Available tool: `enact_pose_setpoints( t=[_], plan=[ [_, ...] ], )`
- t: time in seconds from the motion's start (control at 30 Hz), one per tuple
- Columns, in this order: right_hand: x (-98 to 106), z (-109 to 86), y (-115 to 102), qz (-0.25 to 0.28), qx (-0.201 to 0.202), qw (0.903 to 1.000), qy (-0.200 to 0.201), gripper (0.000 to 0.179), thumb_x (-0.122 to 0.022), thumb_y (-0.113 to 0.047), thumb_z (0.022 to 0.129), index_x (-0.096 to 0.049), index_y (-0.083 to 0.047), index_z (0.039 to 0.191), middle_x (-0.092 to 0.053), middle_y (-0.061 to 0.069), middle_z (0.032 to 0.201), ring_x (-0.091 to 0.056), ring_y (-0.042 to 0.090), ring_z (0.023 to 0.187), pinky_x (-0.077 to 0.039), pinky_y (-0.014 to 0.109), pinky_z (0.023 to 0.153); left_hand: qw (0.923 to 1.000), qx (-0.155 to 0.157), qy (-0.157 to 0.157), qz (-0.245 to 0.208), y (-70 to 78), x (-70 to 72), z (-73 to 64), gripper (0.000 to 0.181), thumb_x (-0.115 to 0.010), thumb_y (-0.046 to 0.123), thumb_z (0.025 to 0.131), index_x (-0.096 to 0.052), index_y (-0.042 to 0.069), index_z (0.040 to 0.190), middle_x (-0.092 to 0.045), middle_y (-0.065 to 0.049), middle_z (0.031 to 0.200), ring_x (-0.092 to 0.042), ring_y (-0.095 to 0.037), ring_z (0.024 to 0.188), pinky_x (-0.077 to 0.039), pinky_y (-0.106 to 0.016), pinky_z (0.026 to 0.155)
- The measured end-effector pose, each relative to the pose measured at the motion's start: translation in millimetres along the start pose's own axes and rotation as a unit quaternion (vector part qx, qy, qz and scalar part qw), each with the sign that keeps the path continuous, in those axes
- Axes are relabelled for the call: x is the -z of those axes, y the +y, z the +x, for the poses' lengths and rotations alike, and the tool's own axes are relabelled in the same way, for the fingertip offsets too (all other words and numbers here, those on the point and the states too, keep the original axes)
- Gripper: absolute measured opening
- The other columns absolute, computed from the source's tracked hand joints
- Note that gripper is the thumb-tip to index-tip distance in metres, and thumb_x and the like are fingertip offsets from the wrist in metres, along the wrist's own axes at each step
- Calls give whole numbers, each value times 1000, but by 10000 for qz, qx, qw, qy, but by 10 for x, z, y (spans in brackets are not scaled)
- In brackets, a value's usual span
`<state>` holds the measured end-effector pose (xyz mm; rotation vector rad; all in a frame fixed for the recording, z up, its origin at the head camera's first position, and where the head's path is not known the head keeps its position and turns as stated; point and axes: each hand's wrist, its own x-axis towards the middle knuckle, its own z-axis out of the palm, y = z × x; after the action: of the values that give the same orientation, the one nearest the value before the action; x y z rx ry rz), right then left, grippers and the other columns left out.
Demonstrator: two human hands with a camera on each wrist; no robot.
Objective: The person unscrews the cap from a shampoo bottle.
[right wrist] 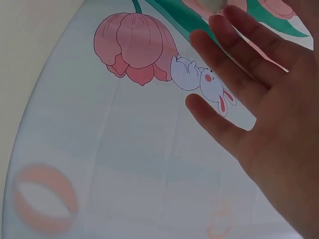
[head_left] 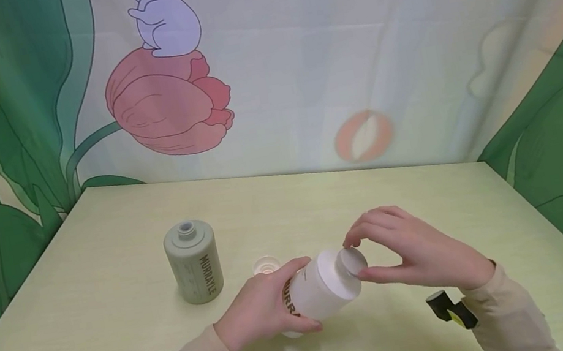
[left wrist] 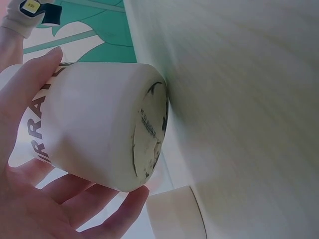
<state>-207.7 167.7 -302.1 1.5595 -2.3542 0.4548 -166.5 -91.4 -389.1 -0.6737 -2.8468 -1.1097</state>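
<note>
In the head view my left hand (head_left: 261, 309) grips a white bottle (head_left: 316, 289) round its body, tilted with its top toward the right. Dark lettering on the bottle is partly covered by the fingers. My right hand (head_left: 411, 250) pinches the round white cap (head_left: 352, 262) at the bottle's top between thumb and fingers. The left wrist view shows the bottle's scuffed base (left wrist: 150, 132) turned to the camera, with the left hand (left wrist: 45, 199) wrapped about the body. Only a sliver of the cap (right wrist: 212, 5) shows at the top of the right wrist view.
A grey-green bottle (head_left: 194, 264) marked MURRAYLE stands upright on the table (head_left: 87, 319), left of my hands, its narrow neck uncapped. A small pale round piece (head_left: 265, 264) lies behind my left hand, partly hidden. A printed curtain (head_left: 292, 74) hangs behind the table.
</note>
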Motion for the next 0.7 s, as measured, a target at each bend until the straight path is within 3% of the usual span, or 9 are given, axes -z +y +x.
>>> enact_pose_setpoints(
  t=[0.17, 0.47, 0.7],
  plan=[
    [10, -3, -4, -37, 222, 9997, -41, 36, -73, -20, 84, -60, -21, 118, -61, -11, 114, -54, 12, 107, -40, 36, 96, 10000, 25, -14, -18, 2, 1, 5, 79, -89, 37, 61, -52, 26, 130, -68, 3, 102, -62, -11, 86, -49, -31, 74],
    [12, -3, -4, -121, -46, 9999, -37, 35, -70, -32, 89, -59, -18, 119, -61, -11, 115, -56, 12, 109, -40, 37, 98, 9999, 50, -46, -84, -4, 3, 6, 80, -89, 36, 62, -52, 26, 132, -69, 2, 103, -63, -12, 87, -49, -32, 75],
    [-8, 8, 4, -52, 176, 9998, 69, 32, -73, -27, 86, -61, -20, 114, -62, -12, 111, -55, 10, 105, -40, 35, 97, 10000, 13, -14, -29, -10, -1, 4, 79, -89, 36, 61, -52, 26, 131, -68, 3, 101, -62, -11, 85, -49, -30, 73]
  ],
)
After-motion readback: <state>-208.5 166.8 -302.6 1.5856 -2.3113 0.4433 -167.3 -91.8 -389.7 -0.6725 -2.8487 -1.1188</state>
